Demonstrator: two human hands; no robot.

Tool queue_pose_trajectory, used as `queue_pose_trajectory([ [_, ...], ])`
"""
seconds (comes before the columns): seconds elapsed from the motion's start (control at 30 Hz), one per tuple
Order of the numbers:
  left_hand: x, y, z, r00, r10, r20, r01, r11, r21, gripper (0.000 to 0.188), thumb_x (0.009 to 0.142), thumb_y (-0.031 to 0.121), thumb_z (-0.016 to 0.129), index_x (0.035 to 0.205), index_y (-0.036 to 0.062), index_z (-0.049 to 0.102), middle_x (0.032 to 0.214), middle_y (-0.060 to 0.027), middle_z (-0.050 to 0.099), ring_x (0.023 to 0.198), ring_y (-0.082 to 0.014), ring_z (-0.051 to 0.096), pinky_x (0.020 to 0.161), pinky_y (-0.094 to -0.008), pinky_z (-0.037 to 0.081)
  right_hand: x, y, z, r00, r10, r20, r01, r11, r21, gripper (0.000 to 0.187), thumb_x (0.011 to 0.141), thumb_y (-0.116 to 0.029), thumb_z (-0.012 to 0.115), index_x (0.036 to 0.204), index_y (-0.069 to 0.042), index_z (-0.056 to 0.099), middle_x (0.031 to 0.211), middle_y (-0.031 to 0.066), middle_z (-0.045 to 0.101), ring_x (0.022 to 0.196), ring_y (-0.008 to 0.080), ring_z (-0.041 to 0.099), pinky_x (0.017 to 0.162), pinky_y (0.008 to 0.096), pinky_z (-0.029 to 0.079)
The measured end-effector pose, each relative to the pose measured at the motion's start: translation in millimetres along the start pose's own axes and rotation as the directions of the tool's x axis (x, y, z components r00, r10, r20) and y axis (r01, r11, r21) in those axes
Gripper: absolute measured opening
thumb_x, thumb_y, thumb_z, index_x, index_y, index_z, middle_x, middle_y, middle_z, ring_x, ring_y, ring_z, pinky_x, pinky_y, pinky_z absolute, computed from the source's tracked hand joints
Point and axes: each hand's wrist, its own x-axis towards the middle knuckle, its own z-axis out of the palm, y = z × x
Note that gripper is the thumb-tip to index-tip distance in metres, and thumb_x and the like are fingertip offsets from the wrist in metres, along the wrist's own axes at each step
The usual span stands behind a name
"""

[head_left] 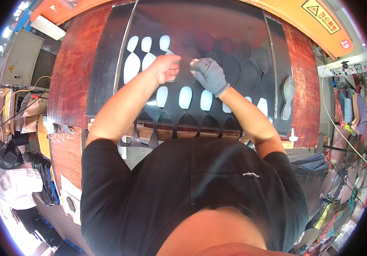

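Observation:
Over a black sheet (183,116) with sole-shaped cutouts, my two hands are held a short way apart. My bare left hand (165,69) is beside the pale cutouts at the left, its fingers loosely bent and apart, with no held thing showing. My right hand (210,76) wears a grey glove with bare fingertips. Its fingers are curled together near the middle of the sheet; whatever they hold, if anything, is hidden. Pale sole-shaped openings (132,68) show at the left and along the near side. Dark sole outlines (231,70) lie to the right of my right hand.
A grey sole-shaped piece (287,98) lies at the sheet's right. Reddish-brown boards (74,64) flank the work surface. An orange machine beam (315,25) with a yellow warning label crosses the far side. A control box (21,59) stands left; piled scraps (345,111) sit right.

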Motion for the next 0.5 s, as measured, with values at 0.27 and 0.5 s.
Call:
queue_pose_trajectory([
  [0.27,6.7,0.6,2.7,0.981,0.014,0.195,-0.008,0.999,-0.031,0.022,0.095,0.032,0.045,0.094,0.0154,0.059,0.075,0.0023,0.062,0.072,-0.0134,0.053,0.07,-0.0285,0.037,-2.5,-11.7,-13.5,0.998,0.018,0.063,-0.019,1.0,0.016,0.063,0.072,-0.036,0.072,0.121,-0.004,0.049,0.12,0.0165,0.054,0.11,0.0352,0.052,0.092,0.0429,0.043],
  [0.5,9.0,-5.0,-0.9,0.944,0.111,0.311,-0.078,0.99,-0.116,0.029,0.099,0.028,0.039,0.097,0.0063,0.059,0.081,-0.0032,0.064,0.081,-0.0169,0.062,0.07,-0.0289,0.046,8.2,-0.2,-7.4,0.995,0.072,0.065,-0.074,0.997,0.025,0.045,0.077,-0.034,0.067,0.109,-0.003,0.057,0.101,0.0166,0.061,0.094,0.0344,0.059,0.08,0.0411,0.048],
])
